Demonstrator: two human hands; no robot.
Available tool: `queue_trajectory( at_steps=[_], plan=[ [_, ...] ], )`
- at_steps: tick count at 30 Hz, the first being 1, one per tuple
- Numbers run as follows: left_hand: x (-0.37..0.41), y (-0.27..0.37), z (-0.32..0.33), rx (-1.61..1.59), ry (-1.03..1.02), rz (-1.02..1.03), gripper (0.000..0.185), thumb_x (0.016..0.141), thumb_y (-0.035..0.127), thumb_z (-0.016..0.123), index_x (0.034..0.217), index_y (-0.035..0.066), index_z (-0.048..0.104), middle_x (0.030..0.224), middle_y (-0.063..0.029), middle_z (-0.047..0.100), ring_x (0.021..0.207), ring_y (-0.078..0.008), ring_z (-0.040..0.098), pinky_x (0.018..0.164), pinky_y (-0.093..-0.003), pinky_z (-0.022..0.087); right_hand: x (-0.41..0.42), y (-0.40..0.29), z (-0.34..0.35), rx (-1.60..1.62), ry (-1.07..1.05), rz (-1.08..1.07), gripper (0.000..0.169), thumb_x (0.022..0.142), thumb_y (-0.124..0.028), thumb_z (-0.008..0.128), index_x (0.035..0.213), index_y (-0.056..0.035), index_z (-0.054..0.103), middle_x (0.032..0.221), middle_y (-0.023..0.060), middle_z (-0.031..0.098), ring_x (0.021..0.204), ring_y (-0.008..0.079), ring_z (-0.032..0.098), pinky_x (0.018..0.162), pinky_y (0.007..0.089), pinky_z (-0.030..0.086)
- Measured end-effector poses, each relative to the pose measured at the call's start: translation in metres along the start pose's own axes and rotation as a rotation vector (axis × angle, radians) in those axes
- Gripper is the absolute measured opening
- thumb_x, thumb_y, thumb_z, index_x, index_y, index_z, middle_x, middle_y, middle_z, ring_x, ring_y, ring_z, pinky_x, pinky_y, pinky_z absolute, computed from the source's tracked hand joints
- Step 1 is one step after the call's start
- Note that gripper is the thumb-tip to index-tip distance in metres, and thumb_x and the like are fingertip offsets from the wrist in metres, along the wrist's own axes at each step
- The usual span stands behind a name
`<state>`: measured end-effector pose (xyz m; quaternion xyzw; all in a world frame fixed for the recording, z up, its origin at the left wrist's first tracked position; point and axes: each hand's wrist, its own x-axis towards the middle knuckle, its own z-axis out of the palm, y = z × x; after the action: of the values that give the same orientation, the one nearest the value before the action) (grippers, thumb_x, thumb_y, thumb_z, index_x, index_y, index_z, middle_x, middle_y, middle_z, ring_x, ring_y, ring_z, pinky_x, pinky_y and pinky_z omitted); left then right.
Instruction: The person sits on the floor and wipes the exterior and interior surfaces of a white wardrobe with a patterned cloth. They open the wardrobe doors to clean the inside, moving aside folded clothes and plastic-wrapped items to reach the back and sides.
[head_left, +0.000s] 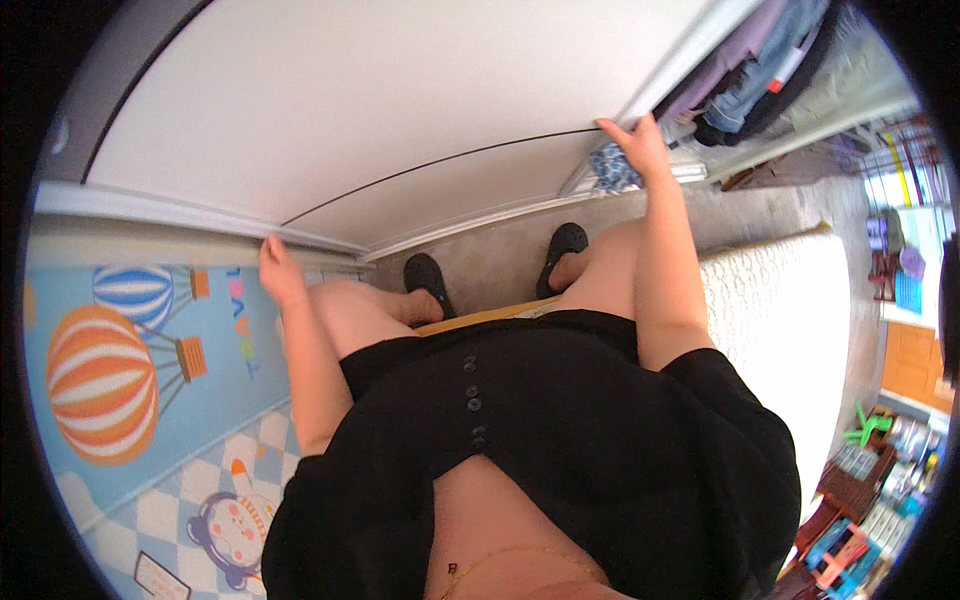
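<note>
A large white sliding wardrobe door (420, 90) with a thin black line across it stands before me. My right hand (641, 146) grips its right edge, the thumb on the door's face and the other fingers around the edge. A crumpled blue-and-white cloth (615, 169) shows just under that hand; whether the fingers also hold it, I cannot tell. My left hand (279, 266) is at the door's left edge frame, fingers curled and partly hidden. Right of the door, clothes (750, 82) hang inside the wardrobe.
On the left is a blue panel with hot-air balloons (105, 382) beside a checked, printed surface (225, 510). Black clogs (427, 281) are on my feet on the grey floor (487, 262). A white textured cover (780, 330) lies at my right, with household items (862, 480) beyond.
</note>
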<state>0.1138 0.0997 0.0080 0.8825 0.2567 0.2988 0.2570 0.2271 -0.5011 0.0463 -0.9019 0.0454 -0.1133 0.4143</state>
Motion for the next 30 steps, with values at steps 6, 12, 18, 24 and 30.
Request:
queue_trajectory(
  at_steps=[6, 12, 18, 24, 30],
  plan=[
    [-0.023, 0.015, -0.017, -0.122, -0.116, -0.048, 0.040, 0.098, 0.029, 0.048, 0.116, -0.005, 0.059, 0.105, -0.0179, 0.068, 0.096, -0.0270, 0.066, 0.084, -0.0356, 0.050, -0.005, -0.006, 0.016, -0.034, -0.016, -0.124, 0.075, 0.071, -0.048, 0.078, 0.116, 0.0074, 0.051, 0.104, 0.0295, 0.062, 0.101, 0.0430, 0.060, 0.086, 0.0452, 0.049],
    [-0.069, 0.039, -0.036, -0.038, -0.330, 0.027, 0.042, 0.099, 0.032, 0.047, 0.116, -0.005, 0.059, 0.114, -0.0196, 0.064, 0.104, -0.0301, 0.063, 0.089, -0.0369, 0.048, -0.010, -0.001, 0.016, -0.059, -0.129, -0.016, 0.075, 0.076, -0.037, 0.075, 0.129, 0.0009, 0.039, 0.106, 0.0285, 0.062, 0.101, 0.0426, 0.059, 0.086, 0.0462, 0.049],
    [-0.124, 0.089, -0.034, 0.254, -0.497, 0.304, 0.039, 0.097, 0.028, 0.048, 0.122, 0.000, 0.058, 0.117, -0.0199, 0.063, 0.107, -0.0356, 0.060, 0.091, -0.0404, 0.047, -0.016, -0.005, 0.008, 0.023, -0.131, 0.069, 0.069, 0.076, -0.028, 0.072, 0.133, -0.0086, 0.039, 0.110, 0.0228, 0.063, 0.102, 0.0387, 0.061, 0.086, 0.0456, 0.049],
    [-0.127, 0.102, -0.015, 0.249, -0.527, 0.375, 0.036, 0.096, 0.027, 0.050, 0.121, 0.003, 0.059, 0.113, -0.0194, 0.064, 0.102, -0.0361, 0.061, 0.088, -0.0415, 0.048, -0.018, 0.077, -0.026, 0.550, 0.241, 0.178, 0.041, 0.079, -0.035, 0.072, 0.108, -0.0077, 0.065, 0.093, 0.0149, 0.069, 0.090, 0.0262, 0.066, 0.080, 0.0365, 0.051],
    [-0.130, 0.118, 0.010, 0.267, -0.601, 0.448, 0.033, 0.096, 0.026, 0.050, 0.118, 0.004, 0.061, 0.108, -0.0192, 0.066, 0.099, -0.0360, 0.062, 0.086, -0.0418, 0.049, -0.078, 0.212, -0.101, 1.690, 0.412, 0.726, 0.057, 0.087, -0.057, 0.059, 0.115, -0.0076, 0.059, 0.106, 0.0096, 0.066, 0.090, 0.0262, 0.066, 0.081, 0.0441, 0.054]
  ],
)
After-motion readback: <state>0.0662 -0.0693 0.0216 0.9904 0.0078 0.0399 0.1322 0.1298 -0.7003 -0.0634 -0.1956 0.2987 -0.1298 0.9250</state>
